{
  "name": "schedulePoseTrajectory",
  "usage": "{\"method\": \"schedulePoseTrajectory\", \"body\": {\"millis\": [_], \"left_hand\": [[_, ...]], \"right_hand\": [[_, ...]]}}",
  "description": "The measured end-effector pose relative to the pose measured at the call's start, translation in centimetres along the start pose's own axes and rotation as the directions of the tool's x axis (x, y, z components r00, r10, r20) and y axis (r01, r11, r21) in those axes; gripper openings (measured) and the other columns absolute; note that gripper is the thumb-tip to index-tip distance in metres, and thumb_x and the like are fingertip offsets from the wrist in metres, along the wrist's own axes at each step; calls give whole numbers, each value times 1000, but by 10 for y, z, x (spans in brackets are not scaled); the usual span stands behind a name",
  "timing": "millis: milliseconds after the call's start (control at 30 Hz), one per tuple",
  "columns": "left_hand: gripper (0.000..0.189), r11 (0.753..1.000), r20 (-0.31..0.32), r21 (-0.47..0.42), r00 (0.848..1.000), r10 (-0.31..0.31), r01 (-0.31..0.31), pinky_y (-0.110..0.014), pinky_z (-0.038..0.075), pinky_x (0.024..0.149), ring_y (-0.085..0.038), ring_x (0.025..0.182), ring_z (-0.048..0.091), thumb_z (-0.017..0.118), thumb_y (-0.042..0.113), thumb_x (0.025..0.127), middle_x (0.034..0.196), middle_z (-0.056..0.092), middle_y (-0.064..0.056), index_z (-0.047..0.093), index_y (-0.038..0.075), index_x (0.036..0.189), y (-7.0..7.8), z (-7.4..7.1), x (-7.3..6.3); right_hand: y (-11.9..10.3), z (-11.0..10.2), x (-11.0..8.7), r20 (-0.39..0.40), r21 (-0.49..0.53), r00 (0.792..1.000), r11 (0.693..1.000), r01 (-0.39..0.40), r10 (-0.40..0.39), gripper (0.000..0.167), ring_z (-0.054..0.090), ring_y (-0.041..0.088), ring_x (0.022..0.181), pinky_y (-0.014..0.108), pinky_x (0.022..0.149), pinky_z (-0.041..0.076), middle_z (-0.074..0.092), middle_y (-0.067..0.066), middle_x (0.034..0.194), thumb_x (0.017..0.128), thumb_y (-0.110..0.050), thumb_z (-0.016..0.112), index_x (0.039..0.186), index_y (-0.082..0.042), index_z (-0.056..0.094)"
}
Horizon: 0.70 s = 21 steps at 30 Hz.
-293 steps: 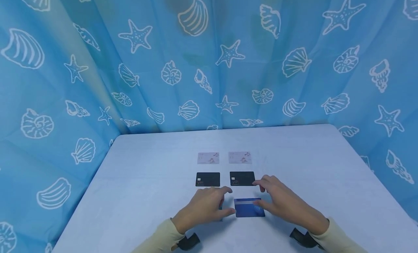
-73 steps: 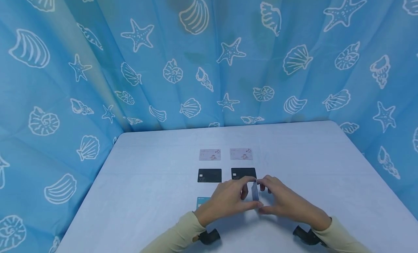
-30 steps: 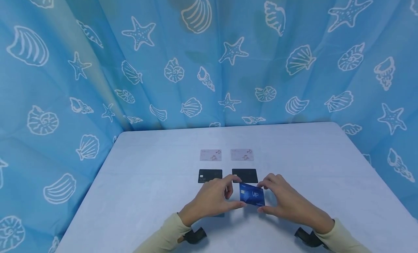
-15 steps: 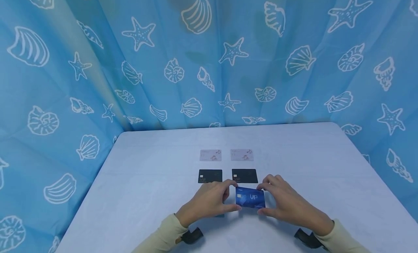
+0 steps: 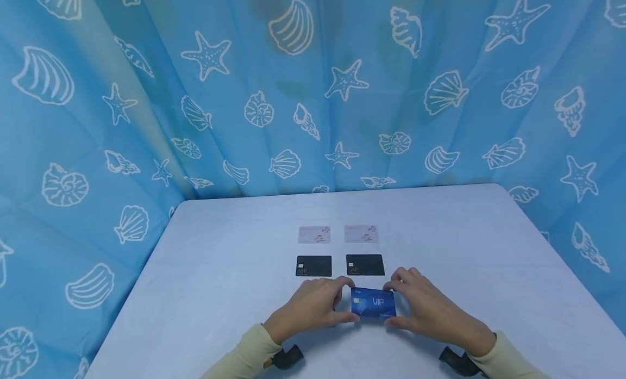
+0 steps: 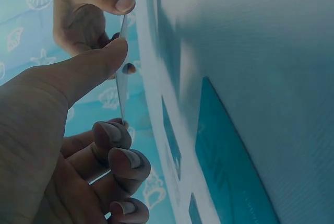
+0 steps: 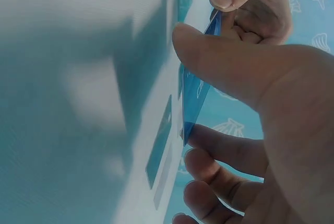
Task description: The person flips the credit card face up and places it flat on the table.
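A blue VIP card is held just above the table, its chip side facing up toward the head camera. My left hand pinches its left edge between thumb and fingers, and my right hand pinches the right edge. In the left wrist view the card appears almost edge-on; the right wrist view shows the card slanting between both hands. A teal card lies on the table under my left hand, hidden from the head view.
Two black VIP cards lie side by side beyond the hands. Farther back are two pale pink cards in a matching row. The white table ends at a blue shell-patterned curtain.
The blue card lay stripe side up on the table at first. Both hands lifted it, turned it over through upright to its VIP face, and have now lowered it slightly.
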<state>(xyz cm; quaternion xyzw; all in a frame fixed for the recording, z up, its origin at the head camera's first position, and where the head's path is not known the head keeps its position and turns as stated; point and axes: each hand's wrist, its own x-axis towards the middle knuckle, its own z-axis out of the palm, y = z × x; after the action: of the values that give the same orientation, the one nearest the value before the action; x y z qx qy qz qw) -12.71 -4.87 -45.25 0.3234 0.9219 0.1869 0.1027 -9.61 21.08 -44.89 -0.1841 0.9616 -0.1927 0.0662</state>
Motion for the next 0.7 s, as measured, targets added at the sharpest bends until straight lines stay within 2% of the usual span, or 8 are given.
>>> {"method": "schedulePoseTrajectory", "body": {"millis": [233,700], "left_hand": [[62,999,50,22,998,-27,26,-19,35,56,-2,62,45,78,57,87,73,54,15,61,24,137,0,4,2],[63,997,76,56,996,-52,48,-19,37,58,-3,66,49,79,56,85,78,60,12,63,22,136,1,11,5]], "right_hand": [[-1,4,1,27,-22,1000,1000,-8,9,59,49,14,103,43,93,51,56,-8,110,68,-46,95,117,-19,73],[5,9,3,53,-14,999,1000,9,-8,58,50,15,103,44,92,51,59,-6,110,70,-46,93,117,-17,73]]}}
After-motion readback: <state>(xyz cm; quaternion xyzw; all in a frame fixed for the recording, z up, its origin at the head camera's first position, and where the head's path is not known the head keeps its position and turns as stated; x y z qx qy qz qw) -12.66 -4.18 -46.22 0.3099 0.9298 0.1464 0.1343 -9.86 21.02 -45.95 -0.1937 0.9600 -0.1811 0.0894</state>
